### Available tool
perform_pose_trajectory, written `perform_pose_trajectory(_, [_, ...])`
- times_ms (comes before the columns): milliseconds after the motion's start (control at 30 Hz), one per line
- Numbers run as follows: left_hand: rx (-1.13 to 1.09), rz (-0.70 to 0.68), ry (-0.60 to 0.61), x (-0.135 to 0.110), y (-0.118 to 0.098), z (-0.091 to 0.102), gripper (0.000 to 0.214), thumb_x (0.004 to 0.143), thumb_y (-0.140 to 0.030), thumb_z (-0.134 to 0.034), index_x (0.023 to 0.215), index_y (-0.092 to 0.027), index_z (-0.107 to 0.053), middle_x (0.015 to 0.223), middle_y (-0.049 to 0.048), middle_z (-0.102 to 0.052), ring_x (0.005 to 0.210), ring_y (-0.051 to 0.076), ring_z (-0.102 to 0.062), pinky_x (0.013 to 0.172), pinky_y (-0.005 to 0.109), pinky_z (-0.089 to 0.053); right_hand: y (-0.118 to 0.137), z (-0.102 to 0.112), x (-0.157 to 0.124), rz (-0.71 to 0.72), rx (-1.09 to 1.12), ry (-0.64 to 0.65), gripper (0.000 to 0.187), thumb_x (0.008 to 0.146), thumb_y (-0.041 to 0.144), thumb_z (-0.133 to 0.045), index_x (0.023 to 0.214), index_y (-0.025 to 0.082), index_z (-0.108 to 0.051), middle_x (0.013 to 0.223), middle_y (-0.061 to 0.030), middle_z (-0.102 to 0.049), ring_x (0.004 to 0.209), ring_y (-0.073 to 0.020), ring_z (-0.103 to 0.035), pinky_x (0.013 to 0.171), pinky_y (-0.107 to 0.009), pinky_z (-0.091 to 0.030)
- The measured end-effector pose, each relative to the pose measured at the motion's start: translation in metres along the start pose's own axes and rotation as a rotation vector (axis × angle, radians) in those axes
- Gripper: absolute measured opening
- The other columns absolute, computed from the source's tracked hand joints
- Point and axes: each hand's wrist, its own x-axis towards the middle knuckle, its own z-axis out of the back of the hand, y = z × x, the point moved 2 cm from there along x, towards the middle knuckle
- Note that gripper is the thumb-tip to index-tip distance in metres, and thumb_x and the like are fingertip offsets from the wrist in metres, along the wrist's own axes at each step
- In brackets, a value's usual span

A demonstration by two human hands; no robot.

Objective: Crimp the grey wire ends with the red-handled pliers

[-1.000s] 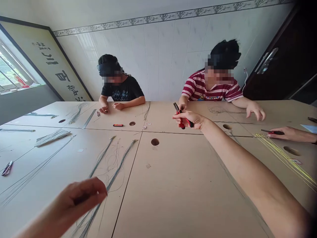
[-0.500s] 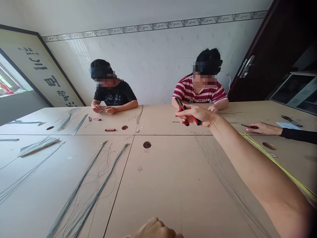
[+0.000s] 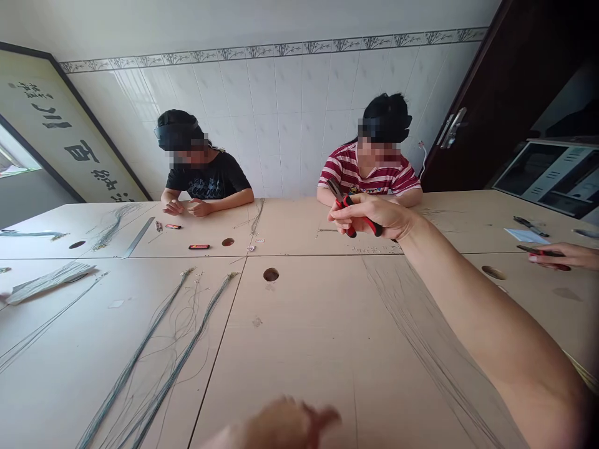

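My right hand (image 3: 369, 215) is stretched far over the table, closed around pliers (image 3: 347, 206) with red and black handles. Their dark jaws point up and to the left. At the bottom edge my left hand (image 3: 281, 424) is low over the tabletop, smeared by motion, so its fingers cannot be made out. A thin strand (image 3: 354, 393) runs near it on the right. Below my right forearm lies a loose spread of fine dark cords (image 3: 412, 330). To the left, two bundles of grey-blue cord (image 3: 140, 349) lie lengthwise with small metal bits at their far ends.
Two people sit across the table (image 3: 299, 337), one in a black shirt (image 3: 213, 178), one in a striped shirt (image 3: 337, 171). At right, a co-worker's hand (image 3: 578, 254) holds a dark-and-red tool (image 3: 543, 251). Round holes (image 3: 271, 274), a metal ruler (image 3: 139, 237) and cutters (image 3: 199, 247) are about.
My left hand has shifted and blurred; the pliers stay in my right hand. The co-worker's hand moved right, and the yellow cords there are nearly out of view. The whole view has shifted slightly.
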Motion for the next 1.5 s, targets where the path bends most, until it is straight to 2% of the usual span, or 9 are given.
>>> perform_pose_trajectory(100, [-0.128, 0.203, -0.425, 0.008, 0.002, 0.085, 0.041, 0.086, -0.043, -0.057, 0.122, -0.024, -0.06, 0.089, 0.0069, -0.072, 0.076, 0.021, -0.064, 0.07, 0.033, -0.048, 0.0, -0.009, -0.005, 0.004, 0.001, 0.023, 0.022, 0.073, 0.03, -0.078, 0.073, 0.014, -0.063, 0.06, 0.002, -0.046, 0.062, -0.0101, -0.045, 0.062, -0.026, -0.044])
perform_pose_trajectory(167, [-0.342, 0.154, -0.741, 0.016, 0.002, 0.13, 0.037, 0.088, -0.046, -0.054, 0.114, -0.022, -0.064, 0.103, 0.0095, -0.07, 0.096, 0.022, -0.063, 0.085, 0.035, -0.047, -0.001, -0.015, -0.007, -0.002, 0.008, 0.036, 0.021, 0.073, 0.03, -0.078, 0.074, 0.015, -0.063, 0.06, 0.0019, -0.048, 0.063, -0.0102, -0.046, 0.062, -0.025, -0.043])
perform_pose_trajectory(267, [-0.711, 0.041, -0.796, 0.036, -0.001, 0.157, 0.041, 0.086, -0.044, -0.062, 0.122, -0.025, -0.06, 0.13, 0.0096, -0.06, 0.117, 0.023, -0.055, 0.095, 0.036, -0.045, -0.005, -0.022, -0.011, -0.016, 0.017, 0.069, 0.02, 0.075, 0.031, -0.076, 0.075, 0.016, -0.063, 0.061, 0.0013, -0.05, 0.064, -0.0112, -0.049, 0.062, -0.025, -0.043])
perform_pose_trajectory(367, [-0.975, -0.051, -0.558, 0.055, -0.01, 0.151, 0.046, 0.084, -0.037, -0.066, 0.127, -0.024, -0.058, 0.135, 0.0114, -0.056, 0.116, 0.023, -0.057, 0.094, 0.036, -0.047, -0.009, -0.027, -0.015, -0.02, 0.004, 0.093, 0.018, 0.078, 0.032, -0.073, 0.078, 0.016, -0.064, 0.064, 0.0013, -0.051, 0.065, -0.0112, -0.049, 0.062, -0.025, -0.041])
perform_pose_trajectory(467, [-1.089, -0.074, -0.452, 0.064, -0.015, 0.142, 0.034, 0.082, -0.031, -0.07, 0.113, -0.018, -0.065, 0.112, 0.0104, -0.067, 0.09, 0.015, -0.063, 0.081, 0.029, -0.049, -0.012, -0.03, -0.021, -0.013, -0.002, 0.101, 0.018, 0.079, 0.033, -0.071, 0.076, 0.017, -0.063, 0.065, 0.0012, -0.05, 0.066, -0.0117, -0.049, 0.063, -0.026, -0.04])
perform_pose_trajectory(600, [-1.115, -0.046, -0.517, 0.063, -0.013, 0.141, 0.019, 0.081, -0.031, -0.071, 0.088, -0.014, -0.066, 0.081, 0.0033, -0.067, 0.066, 0.007, -0.056, 0.067, 0.022, -0.044, -0.02, -0.03, -0.027, -0.02, 0.034, 0.068, 0.019, 0.078, 0.034, -0.072, 0.075, 0.017, -0.063, 0.063, 0.0015, -0.049, 0.066, -0.0124, -0.048, 0.062, -0.026, -0.039])
perform_pose_trajectory(867, [-0.749, -0.001, -0.778, 0.05, -0.013, 0.158, 0.019, 0.083, -0.034, -0.066, 0.082, -0.016, -0.068, 0.079, 0.0027, -0.068, 0.068, 0.01, -0.057, 0.069, 0.024, -0.046, -0.052, -0.028, -0.052, -0.084, -0.057, -0.076, 0.022, 0.078, 0.039, -0.071, 0.08, 0.018, -0.068, 0.071, -0.0015, -0.059, 0.069, -0.0136, -0.052, 0.066, -0.028, -0.039])
perform_pose_trajectory(1067, [-0.408, 0.017, -0.886, 0.054, -0.026, 0.163, 0.017, 0.084, -0.034, -0.064, 0.086, -0.022, -0.076, 0.085, 0.003, -0.066, 0.074, 0.014, -0.057, 0.064, 0.025, -0.045, -0.065, -0.041, -0.068, -0.067, -0.31, -0.452, 0.033, 0.082, 0.048, -0.064, 0.105, 0.024, -0.068, 0.117, -0.005, -0.065, 0.106, -0.0225, -0.055, 0.088, -0.034, -0.041])
perform_pose_trajectory(1500, [-0.437, -0.037, -0.835, 0.054, -0.042, 0.156, 0.013, 0.083, -0.023, -0.064, 0.091, -0.02, -0.055, 0.075, -0.0019, -0.063, 0.07, 0.011, -0.059, 0.067, 0.026, -0.048, -0.069, -0.089, -0.058, 0.052, -0.226, -0.419, 0.027, 0.087, 0.049, -0.059, 0.09, 0.023, -0.066, 0.078, -0.0034, -0.062, 0.077, -0.0186, -0.056, 0.065, -0.03, -0.043])
